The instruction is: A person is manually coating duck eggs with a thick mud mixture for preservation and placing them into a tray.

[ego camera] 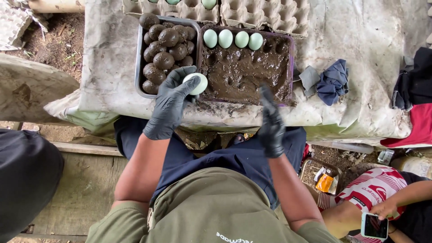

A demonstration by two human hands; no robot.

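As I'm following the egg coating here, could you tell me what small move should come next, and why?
Probably lower the pale egg in the left hand into the mud tray: the egg is clean, four pale eggs already sit in mud, and coated eggs fill the metal tray beside it. The right hand hovers empty.
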